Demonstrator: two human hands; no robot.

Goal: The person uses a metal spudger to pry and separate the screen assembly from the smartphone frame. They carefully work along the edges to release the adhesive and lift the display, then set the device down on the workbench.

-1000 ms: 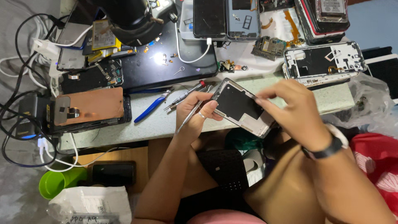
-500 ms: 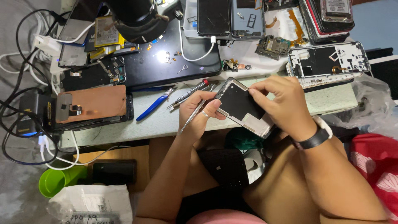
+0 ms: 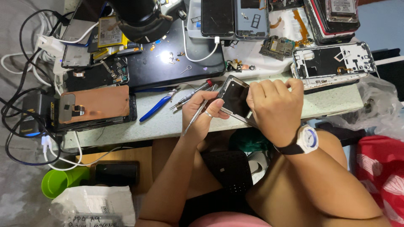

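A white plastic bag (image 3: pixel 94 204) with dark handwriting lies at the bottom left, beside a green cup (image 3: pixel 63 180). A yellow-labelled battery (image 3: pixel 110 37) sits at the upper left of the surface (image 3: pixel 168 122). Two dark phone screens (image 3: pixel 234 17) stand side by side at the top edge. A white-labelled battery pack (image 3: pixel 341 9) lies top right.

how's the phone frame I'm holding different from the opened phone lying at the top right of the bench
The phone frame is held tilted between both hands, left hand and right hand; the opened phone lies flat on the bench, untouched. The held frame's inside looks plain and dark, while the opened phone shows a white inner frame with cut-outs and small parts. Both are open rectangular phone bodies.
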